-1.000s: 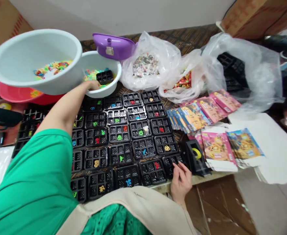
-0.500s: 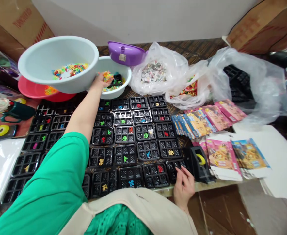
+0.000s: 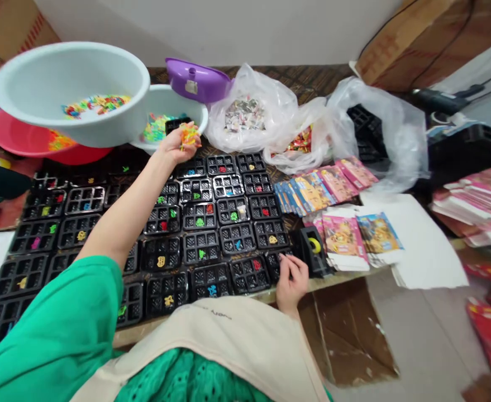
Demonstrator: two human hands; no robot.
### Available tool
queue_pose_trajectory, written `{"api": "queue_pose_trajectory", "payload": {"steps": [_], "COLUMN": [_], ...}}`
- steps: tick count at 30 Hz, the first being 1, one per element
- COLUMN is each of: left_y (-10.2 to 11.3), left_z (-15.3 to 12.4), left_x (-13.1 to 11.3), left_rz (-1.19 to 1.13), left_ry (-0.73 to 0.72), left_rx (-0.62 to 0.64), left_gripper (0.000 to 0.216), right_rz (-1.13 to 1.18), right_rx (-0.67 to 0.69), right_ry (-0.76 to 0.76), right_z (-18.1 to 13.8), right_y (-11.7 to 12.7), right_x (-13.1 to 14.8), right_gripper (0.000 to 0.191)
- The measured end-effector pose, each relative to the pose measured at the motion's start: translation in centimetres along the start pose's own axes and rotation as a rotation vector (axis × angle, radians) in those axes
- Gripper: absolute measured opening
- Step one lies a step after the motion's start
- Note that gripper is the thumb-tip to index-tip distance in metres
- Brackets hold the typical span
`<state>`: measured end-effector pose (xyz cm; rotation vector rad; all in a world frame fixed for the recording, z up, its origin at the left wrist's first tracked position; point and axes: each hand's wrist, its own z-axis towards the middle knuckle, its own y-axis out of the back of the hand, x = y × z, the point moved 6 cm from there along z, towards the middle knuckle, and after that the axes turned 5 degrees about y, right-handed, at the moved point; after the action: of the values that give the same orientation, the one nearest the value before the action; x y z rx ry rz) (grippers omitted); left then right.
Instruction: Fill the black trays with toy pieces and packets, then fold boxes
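Note:
My left hand (image 3: 178,146) is palm up, its fingers curled around a heap of small plastic pieces (image 3: 189,135) in orange, yellow and green. It is just in front of a pale blue basin (image 3: 203,120) that holds more coloured pieces and a black tray. Below it, rows of black compartment trays (image 3: 203,238) cover the table, many with a small coloured figure in one compartment. At the front edge, my right hand (image 3: 293,282) rests with loosely bent, parted fingers on the corner of a black tray (image 3: 272,267); no object shows in it.
A larger pale basin (image 3: 73,125) sits over a red basin (image 3: 14,134) at left. Behind are a purple basin (image 3: 211,84) and plastic bags (image 3: 279,100). Printed boxes (image 3: 341,240), a tape dispenser (image 3: 311,251) and white sheets (image 3: 429,245) lie to the right.
My left hand has come out of the pale blue basin, toward the trays, with the handful of pieces. The right hand stays at the same tray corner. The view has shifted right.

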<state>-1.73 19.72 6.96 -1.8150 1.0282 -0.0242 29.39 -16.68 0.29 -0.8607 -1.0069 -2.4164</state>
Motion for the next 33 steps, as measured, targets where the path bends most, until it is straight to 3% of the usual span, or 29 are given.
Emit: {"api": "queue_pose_trajectory", "payload": {"steps": [3, 6, 8, 10, 16, 19, 23, 28, 33], "left_y": [-0.9, -0.6, 0.2, 1.4, 4.5, 5.6, 5.9, 5.4, 5.3], "left_z": [-4.4, -8.3, -10.2, -11.2, -12.4, -12.9, -13.4, -13.5, -13.6], "left_x": [9.7, 19.5, 24.4, 27.5, 30.8, 31.6, 32.8, 33.5, 34.1], "left_rz": [0.023, 0.046, 0.047, 0.029, -0.02, 0.001, -0.028, -0.04, 0.008], "left_ry": [0.24, 0.464, 0.54, 0.521, 0.331, 0.277, 0.327, 0.392, 0.412], "left_rx": [0.04, 0.025, -0.018, -0.083, -0.14, -0.21, -0.222, -0.161, -0.201], "left_gripper": [0.036, 0.036, 0.032, 0.028, 0.008, 0.013, 0.019, 0.025, 0.024], "right_rz": [0.112, 0.245, 0.307, 0.325, 0.254, 0.119, -0.067, 0.039, 0.304], "right_rx": [0.111, 0.302, 0.425, 0.504, 0.696, 0.803, 0.791, 0.674, 0.538], "right_ry": [0.097, 0.114, 0.142, 0.198, 0.373, 0.445, 0.457, 0.324, -0.015], "right_z": [3.1, 5.2, 5.3, 4.8, 1.9, 0.3, -1.2, -1.5, -0.8], "right_y": [-1.9, -4.9, -6.6, -7.6, -7.4, -7.2, -6.8, -5.8, -4.9], "right_x": [3.9, 6.8, 8.2, 9.2, 10.9, 11.7, 12.3, 11.4, 8.4], "right_gripper": [0.023, 0.035, 0.042, 0.04, 0.011, 0.012, 0.017, 0.026, 0.021]}}
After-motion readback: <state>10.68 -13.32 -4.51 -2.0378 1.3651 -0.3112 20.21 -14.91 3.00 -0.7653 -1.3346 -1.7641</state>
